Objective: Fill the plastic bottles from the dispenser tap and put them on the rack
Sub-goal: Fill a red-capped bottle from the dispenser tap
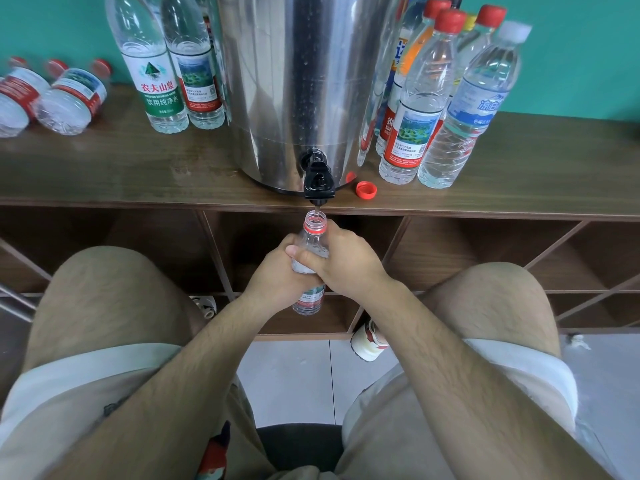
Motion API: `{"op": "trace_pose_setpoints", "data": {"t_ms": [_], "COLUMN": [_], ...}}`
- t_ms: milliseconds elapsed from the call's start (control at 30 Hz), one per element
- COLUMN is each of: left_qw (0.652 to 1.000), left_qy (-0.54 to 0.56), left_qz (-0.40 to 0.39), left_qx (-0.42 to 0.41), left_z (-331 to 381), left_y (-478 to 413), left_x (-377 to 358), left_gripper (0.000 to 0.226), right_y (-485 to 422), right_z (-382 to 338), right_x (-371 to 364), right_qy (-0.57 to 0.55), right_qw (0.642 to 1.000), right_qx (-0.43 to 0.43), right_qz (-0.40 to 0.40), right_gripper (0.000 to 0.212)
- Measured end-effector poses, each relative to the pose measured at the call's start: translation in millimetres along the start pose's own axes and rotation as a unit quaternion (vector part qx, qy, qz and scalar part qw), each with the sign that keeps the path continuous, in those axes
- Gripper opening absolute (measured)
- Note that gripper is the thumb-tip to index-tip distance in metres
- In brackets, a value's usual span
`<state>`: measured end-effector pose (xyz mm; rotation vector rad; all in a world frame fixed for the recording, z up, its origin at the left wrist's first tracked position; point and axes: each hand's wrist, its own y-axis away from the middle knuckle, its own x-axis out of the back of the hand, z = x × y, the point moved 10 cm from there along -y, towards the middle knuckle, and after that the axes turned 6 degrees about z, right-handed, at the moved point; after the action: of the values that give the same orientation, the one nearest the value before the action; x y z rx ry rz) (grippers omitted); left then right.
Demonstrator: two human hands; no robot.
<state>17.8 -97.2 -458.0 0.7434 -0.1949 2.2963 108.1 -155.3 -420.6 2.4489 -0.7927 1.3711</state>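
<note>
An uncapped clear plastic bottle (pixel 314 233) with a red neck ring stands upright directly under the black tap (pixel 318 183) of the steel dispenser (pixel 294 81). A thin stream of water runs from the tap into its mouth. My left hand (pixel 273 277) grips the bottle's body from the left and my right hand (pixel 341 261) grips it from the right, the fingers overlapping. Its lower label and base (pixel 308 301) show below my hands. A loose red cap (pixel 366 189) lies on the wooden shelf top (pixel 138 174) right of the tap.
Several capped bottles (pixel 446 109) stand right of the dispenser, two tall ones (pixel 173 64) stand left of it, and a few (pixel 69 95) lie on their sides at far left. Below the shelf top are diagonal wooden rack compartments (pixel 485 258). My bare knees flank the bottle.
</note>
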Motion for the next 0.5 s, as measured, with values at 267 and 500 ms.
{"op": "trace_pose_setpoints", "data": {"t_ms": [267, 500], "left_qw": [1.000, 1.000], "left_qy": [0.000, -0.008], "left_qz": [-0.004, -0.002], "left_qx": [-0.002, -0.007], "left_z": [-0.8, -3.5], "left_y": [-1.1, -3.4], "left_x": [-0.2, -2.1], "left_gripper": [0.060, 0.062], "right_y": [1.7, 2.3], "right_z": [-1.5, -2.7], "right_x": [0.1, -1.1], "right_qy": [-0.011, -0.013], "right_qw": [1.000, 1.000], "right_qx": [-0.003, -0.004], "right_qz": [-0.008, -0.019], "right_gripper": [0.068, 0.065]}}
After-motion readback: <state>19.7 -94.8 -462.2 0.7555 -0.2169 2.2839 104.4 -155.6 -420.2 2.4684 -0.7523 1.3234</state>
